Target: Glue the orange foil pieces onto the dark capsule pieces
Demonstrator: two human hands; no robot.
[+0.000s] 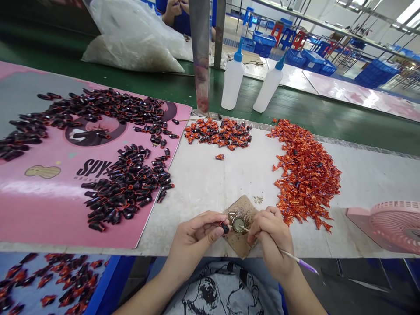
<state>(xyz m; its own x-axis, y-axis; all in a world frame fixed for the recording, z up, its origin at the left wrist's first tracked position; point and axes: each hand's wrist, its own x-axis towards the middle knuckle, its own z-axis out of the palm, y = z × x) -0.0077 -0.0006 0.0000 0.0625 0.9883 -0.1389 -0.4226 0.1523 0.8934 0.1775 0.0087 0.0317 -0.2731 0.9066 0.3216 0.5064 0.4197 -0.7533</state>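
Between its thumb and fingers, my left hand [200,234] pinches a small black piece [224,226] with a red-orange edge. My right hand [272,238] grips a thin brush [292,256] with a purple end, its tip reaching into a small round cap [239,225] of pale liquid. That cap sits on a square of brown cardboard [241,249], which is spotted with drops. Just right of the hands spreads a large heap of shiny orange pieces [305,175]. A smaller group of orange-and-black pieces [219,132] lies farther back.
Many black pieces [127,183] cover part of a pink mat [65,218] at left. Two white squeeze bottles [233,81] stand behind a metal post [201,57]. A pink fan [393,225] is at right, a blue bin [113,280] at lower left. Another person [177,17] sits opposite.
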